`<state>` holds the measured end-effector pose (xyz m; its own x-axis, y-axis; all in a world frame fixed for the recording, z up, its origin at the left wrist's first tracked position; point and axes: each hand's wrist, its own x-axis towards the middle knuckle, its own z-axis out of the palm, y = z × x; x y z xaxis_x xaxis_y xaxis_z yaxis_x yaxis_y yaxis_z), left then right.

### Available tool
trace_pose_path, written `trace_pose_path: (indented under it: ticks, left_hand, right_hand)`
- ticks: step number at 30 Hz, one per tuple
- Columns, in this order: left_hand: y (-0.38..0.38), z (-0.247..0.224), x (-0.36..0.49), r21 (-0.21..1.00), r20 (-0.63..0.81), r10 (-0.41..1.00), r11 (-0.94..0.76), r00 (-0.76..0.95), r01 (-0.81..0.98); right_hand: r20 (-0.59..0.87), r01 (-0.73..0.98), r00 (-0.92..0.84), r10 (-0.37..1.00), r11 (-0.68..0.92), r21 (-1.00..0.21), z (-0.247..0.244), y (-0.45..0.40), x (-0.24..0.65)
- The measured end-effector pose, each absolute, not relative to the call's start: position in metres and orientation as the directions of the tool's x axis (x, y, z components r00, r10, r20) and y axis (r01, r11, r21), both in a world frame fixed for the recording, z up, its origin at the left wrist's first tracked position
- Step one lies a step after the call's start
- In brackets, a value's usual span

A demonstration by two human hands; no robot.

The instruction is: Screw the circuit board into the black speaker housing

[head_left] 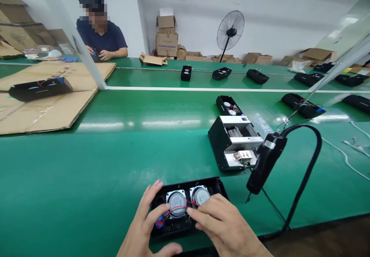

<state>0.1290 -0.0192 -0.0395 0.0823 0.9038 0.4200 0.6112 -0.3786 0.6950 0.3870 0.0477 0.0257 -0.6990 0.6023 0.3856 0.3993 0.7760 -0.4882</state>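
A black open housing (210,182) lies on the green bench in front of me, with two round silver speakers (177,204) inside it. Red wires (179,207) run across the speakers, and a blue part (159,222) sits at the housing's left end. My left hand (150,220) is spread over the left end, its fingers apart, with the index fingertip beside the red wire. My right hand (221,220) is closed over the right speaker, its fingertips pressed together at the red wires; its thumb is partly hidden.
A screw-feeder machine (219,145) stands behind the housing. Right of it hangs a black electric screwdriver (267,164) with a thick cable. More black housings (302,105) lie farther back. Cardboard (54,114) covers the left, and a person (101,37) sits across the bench.
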Motion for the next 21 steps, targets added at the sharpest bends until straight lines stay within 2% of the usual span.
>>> trace_pose_path:
  ticks: [3,6,15,21]
  left_hand:
    - [-0.01,-0.037,0.129,0.519,0.512,0.825,-0.518,0.239,0.68]
    - [-0.006,-0.032,0.134,0.408,0.473,0.812,-0.546,0.341,0.732]
    - [-0.005,-0.034,0.143,0.352,0.454,0.806,-0.553,0.38,0.755]
    - [0.0,-0.03,0.145,0.346,0.473,0.788,-0.577,0.394,0.74]
  right_hand:
    - [0.408,0.421,-0.704,0.581,0.805,-0.418,0.022,0.046,0.374]
    - [0.404,0.412,-0.72,0.565,0.816,-0.406,0.014,0.047,0.366]
    - [0.198,0.344,-0.787,0.584,0.682,-0.646,0.005,0.054,0.378]
    - [0.018,0.423,-0.82,0.573,0.627,-0.654,0.008,0.056,0.373]
